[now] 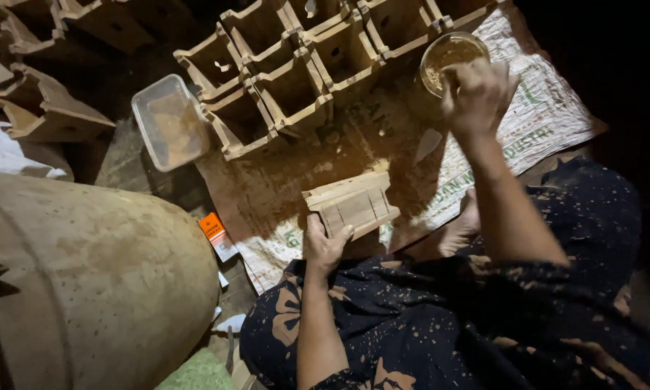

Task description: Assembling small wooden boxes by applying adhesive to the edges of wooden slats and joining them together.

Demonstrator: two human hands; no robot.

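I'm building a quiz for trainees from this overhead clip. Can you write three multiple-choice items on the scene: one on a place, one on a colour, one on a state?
1. Where is the right hand?
A. At the round bowl's rim
B. On the big drum
C. Inside the plastic tub

2. What colour is the small packet on the floor?
A. Blue
B. Orange
C. Green

3. How is the ridged clay piece?
A. Lying untouched
B. Stacked with the moulded pieces
C. Held at its near edge by the left hand

Answers:
1 A, the fingers reach over the round bowl.
2 B, it shows orange beside the woven sack.
3 C, the thumb lies on its near edge.
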